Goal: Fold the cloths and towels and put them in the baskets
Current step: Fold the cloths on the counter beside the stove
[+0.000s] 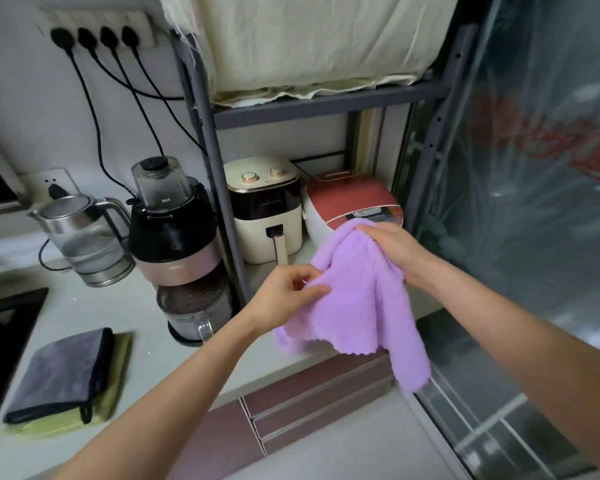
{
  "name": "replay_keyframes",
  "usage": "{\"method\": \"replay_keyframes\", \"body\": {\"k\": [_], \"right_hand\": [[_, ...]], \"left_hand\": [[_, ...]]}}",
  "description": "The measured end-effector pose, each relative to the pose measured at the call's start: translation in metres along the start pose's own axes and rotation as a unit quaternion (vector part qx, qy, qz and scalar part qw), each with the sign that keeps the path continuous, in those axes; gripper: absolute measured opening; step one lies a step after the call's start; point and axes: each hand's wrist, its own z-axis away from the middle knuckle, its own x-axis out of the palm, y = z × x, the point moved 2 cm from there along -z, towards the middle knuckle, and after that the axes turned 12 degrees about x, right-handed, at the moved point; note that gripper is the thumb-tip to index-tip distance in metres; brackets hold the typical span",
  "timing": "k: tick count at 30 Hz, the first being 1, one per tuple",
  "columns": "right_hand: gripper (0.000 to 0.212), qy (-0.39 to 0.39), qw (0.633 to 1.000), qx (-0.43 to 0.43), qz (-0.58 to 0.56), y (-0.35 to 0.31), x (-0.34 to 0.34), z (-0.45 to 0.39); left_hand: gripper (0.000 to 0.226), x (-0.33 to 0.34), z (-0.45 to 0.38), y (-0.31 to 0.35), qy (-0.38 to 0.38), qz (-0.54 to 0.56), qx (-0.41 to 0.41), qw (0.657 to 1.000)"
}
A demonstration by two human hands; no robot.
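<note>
Hands meet on a purple cloth (357,306) held in the air above the tabletop (146,306) edge — the right hand (392,251) grips its bunched top, the left hand (284,292) pinches an edge lower down. A folded grey towel (59,372) (stacked on a green cloth (115,386)) lies at left.

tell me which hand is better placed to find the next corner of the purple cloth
Left, likely. The left hand only pinches the purple cloth lightly at one edge, near the hanging scalloped hem. The right hand bunches the top, carrying its weight.
</note>
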Motion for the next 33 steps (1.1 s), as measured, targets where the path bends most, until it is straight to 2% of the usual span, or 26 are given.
{"method": "replay_keyframes", "body": {"k": [4,8,10,13,16,18,21,23,24,26,27,28,30,33], "right_hand": [[0.029,-0.043,0.987,-0.030,0.149,-0.002,-0.022,-0.005],[0.025,0.050,0.947,-0.074,0.310,0.005,-0.055,-0.027],[0.030,0.074,0.948,-0.077,0.298,0.004,-0.072,-0.035],[0.013,0.058,0.964,-0.092,0.241,-0.005,-0.096,-0.045],[0.029,0.007,0.975,-0.088,0.202,-0.016,-0.110,-0.044],[0.044,-0.002,0.968,-0.135,0.213,-0.022,-0.108,-0.033],[0.067,-0.078,0.947,-0.240,0.197,-0.030,-0.090,-0.005],[0.074,-0.106,0.920,-0.308,0.218,-0.031,-0.078,0.008],[0.066,-0.103,0.904,-0.345,0.232,-0.031,-0.075,0.012],[0.028,-0.063,0.888,-0.394,0.230,-0.033,-0.073,0.014],[0.014,-0.044,0.895,-0.388,0.213,-0.033,-0.075,0.014],[0.010,-0.031,0.912,-0.362,0.193,-0.032,-0.078,0.013],[0.012,-0.014,0.936,-0.312,0.166,-0.032,-0.082,0.010],[0.011,0.031,0.943,-0.297,0.147,-0.040,-0.085,0.009]], "left_hand": [[0.021,0.000,-0.005,0.013,0.071,-0.020,-0.008,0.997],[0.024,0.001,-0.027,0.035,0.189,0.068,-0.054,0.978],[0.022,0.003,-0.043,0.048,0.232,0.116,-0.083,0.962],[0.022,0.009,-0.064,0.064,0.273,0.183,-0.108,0.938],[0.025,0.013,-0.075,0.073,0.332,0.207,-0.155,0.907],[0.021,0.017,-0.081,0.078,0.357,0.218,-0.177,0.891],[0.012,0.030,-0.090,0.090,0.331,0.160,-0.182,0.912],[0.011,0.041,-0.094,0.098,0.300,0.113,-0.186,0.929],[0.011,0.046,-0.094,0.100,0.285,0.107,-0.187,0.934],[0.011,0.052,-0.092,0.100,0.260,0.131,-0.184,0.939],[0.012,0.053,-0.089,0.098,0.249,0.154,-0.180,0.939],[0.013,0.054,-0.087,0.095,0.242,0.180,-0.174,0.938],[0.015,0.055,-0.081,0.089,0.230,0.209,-0.156,0.938],[0.012,0.068,-0.071,0.074,0.224,0.173,-0.126,0.951]]}}
